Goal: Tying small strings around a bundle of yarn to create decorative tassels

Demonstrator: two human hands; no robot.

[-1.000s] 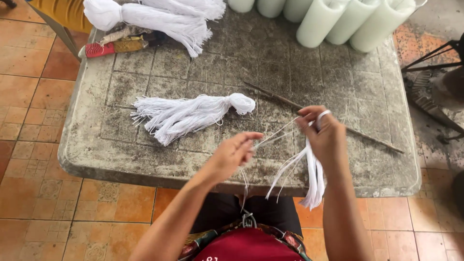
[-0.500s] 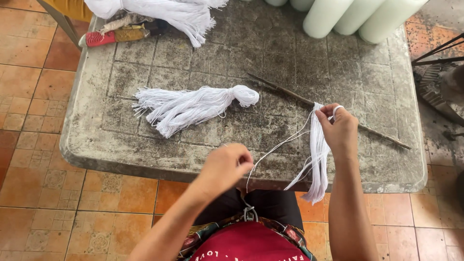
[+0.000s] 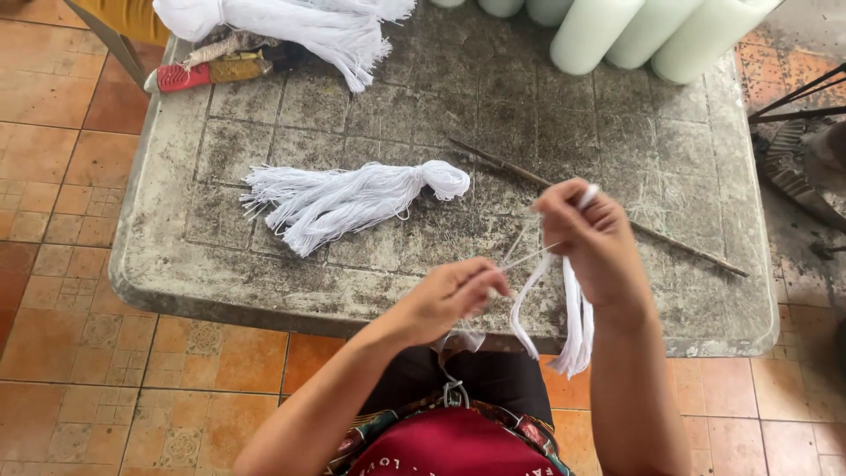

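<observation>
At the far left of the stone table (image 3: 176, 264), near its back edge, a red-handled tool (image 3: 189, 75) is laid beside a large bundle of white string (image 3: 291, 26). Toward the middle of the slab, a smaller tied tassel of white string (image 3: 348, 201) is laid flat, its knotted head turned to the right and its loose ends fanned to the left.

In front of the table's near edge, the left hand (image 3: 449, 295) is held with the fingers closed in a pinch on a thin white strand (image 3: 527, 256), which is drawn taut up and to the right. The strand is led to the right hand (image 3: 590, 242), which is raised just above the slab. Its fingers are closed around the top of a hanging bundle of white string (image 3: 573, 322); the loose ends are suspended below the table's edge.

Behind the right hand, a thin dark stick (image 3: 670, 242) is laid diagonally across the slab. Along the back right edge, several pale cylinders (image 3: 648, 31) are stood close together.
</observation>
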